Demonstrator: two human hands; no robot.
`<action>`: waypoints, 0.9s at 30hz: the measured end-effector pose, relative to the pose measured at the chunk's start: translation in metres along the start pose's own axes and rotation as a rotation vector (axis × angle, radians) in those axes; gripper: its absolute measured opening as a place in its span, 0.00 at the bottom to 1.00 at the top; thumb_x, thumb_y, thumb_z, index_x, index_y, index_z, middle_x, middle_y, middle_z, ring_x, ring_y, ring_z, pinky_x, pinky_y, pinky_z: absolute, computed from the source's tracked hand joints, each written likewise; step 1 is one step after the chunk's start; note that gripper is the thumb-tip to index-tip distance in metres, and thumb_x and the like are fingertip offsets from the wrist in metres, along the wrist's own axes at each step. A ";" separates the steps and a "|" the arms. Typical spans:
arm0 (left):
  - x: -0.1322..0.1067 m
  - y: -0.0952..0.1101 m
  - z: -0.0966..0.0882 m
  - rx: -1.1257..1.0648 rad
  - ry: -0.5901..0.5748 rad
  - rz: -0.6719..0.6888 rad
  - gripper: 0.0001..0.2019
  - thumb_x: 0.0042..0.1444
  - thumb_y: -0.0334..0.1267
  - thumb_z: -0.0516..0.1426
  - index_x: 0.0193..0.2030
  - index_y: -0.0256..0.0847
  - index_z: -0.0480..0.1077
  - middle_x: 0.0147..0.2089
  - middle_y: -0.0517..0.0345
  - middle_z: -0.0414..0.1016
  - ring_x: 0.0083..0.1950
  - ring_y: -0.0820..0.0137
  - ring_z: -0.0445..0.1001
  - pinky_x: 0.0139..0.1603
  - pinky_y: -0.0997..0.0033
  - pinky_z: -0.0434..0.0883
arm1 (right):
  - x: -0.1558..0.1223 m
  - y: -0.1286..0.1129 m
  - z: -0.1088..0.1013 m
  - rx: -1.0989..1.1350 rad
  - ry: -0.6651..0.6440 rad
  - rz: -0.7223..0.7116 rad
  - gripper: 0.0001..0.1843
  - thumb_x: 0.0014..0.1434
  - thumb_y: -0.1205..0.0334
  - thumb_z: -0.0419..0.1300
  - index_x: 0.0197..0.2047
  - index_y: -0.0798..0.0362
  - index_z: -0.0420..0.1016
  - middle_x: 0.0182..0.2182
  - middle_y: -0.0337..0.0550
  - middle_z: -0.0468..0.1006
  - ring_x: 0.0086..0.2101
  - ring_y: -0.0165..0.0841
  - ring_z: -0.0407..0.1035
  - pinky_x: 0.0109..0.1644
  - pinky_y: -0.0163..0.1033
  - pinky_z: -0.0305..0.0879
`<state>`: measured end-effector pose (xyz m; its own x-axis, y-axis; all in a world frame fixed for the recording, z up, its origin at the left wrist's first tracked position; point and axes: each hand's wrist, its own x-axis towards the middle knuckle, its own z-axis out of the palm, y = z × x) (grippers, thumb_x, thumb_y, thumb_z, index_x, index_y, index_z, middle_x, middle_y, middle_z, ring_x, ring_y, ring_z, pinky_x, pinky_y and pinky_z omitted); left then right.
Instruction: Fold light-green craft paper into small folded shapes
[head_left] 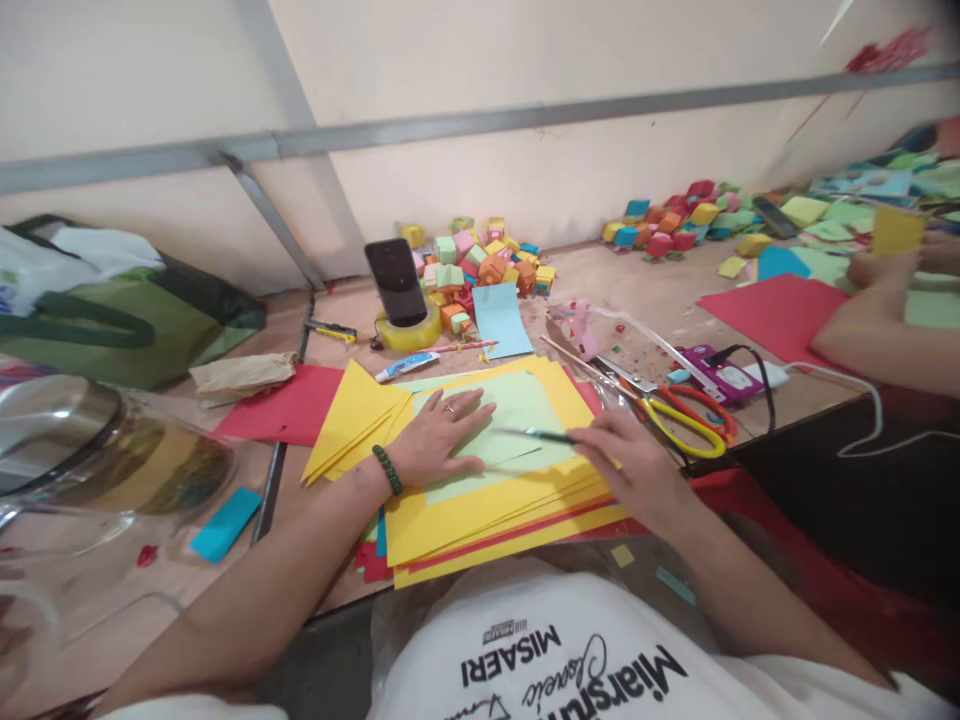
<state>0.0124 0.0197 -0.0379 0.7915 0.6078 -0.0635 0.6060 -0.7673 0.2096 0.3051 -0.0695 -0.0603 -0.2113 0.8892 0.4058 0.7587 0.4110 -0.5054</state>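
My left hand (442, 437) lies flat with fingers spread on a light green sheet of paper (510, 410). A beaded bracelet circles that wrist. My right hand (626, 462) is closed around a slim dark pen-like tool (551, 436), which points left above the green sheet. Its tip is blurred, so I cannot tell its exact kind. A thin dark line shows on the green sheet below the tool. Under the green sheet is a stack of yellow paper (442, 535), with red edges showing between its layers. Folded yellow paper (352, 420) sits left of the stack.
A phone (396, 283) leans on a tape roll (409, 328) beside piled paper cubes (491, 262). Scissors (686, 425) and a purple glue gun (716, 378) with its cord lie right. A glass jug (127, 450) stands left. Another person's arm (885, 325) reaches in at right.
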 end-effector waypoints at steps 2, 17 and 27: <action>0.001 0.001 0.001 -0.024 0.023 -0.037 0.42 0.53 0.64 0.54 0.67 0.37 0.56 0.68 0.36 0.57 0.67 0.48 0.56 0.67 0.46 0.49 | 0.001 0.020 -0.011 -0.165 0.166 0.100 0.15 0.65 0.58 0.50 0.47 0.52 0.75 0.37 0.49 0.70 0.37 0.39 0.68 0.42 0.45 0.68; -0.001 0.028 -0.036 -0.550 0.054 -0.486 0.15 0.49 0.41 0.57 0.44 0.38 0.71 0.43 0.53 0.77 0.44 0.60 0.75 0.44 0.64 0.71 | 0.010 0.023 -0.015 -0.322 0.258 -0.073 0.14 0.65 0.64 0.49 0.47 0.50 0.74 0.39 0.50 0.76 0.42 0.43 0.69 0.45 0.48 0.69; 0.026 0.033 -0.012 -0.244 0.074 -0.506 0.18 0.45 0.40 0.63 0.43 0.39 0.68 0.49 0.47 0.68 0.46 0.59 0.73 0.46 0.62 0.72 | 0.010 0.000 0.006 -0.123 0.100 -0.152 0.13 0.65 0.61 0.51 0.48 0.50 0.74 0.42 0.51 0.76 0.43 0.42 0.71 0.45 0.50 0.72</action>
<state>0.0524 0.0126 -0.0211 0.3941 0.9071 -0.1482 0.8660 -0.3124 0.3904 0.2995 -0.0596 -0.0612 -0.2718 0.7920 0.5467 0.7936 0.5058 -0.3382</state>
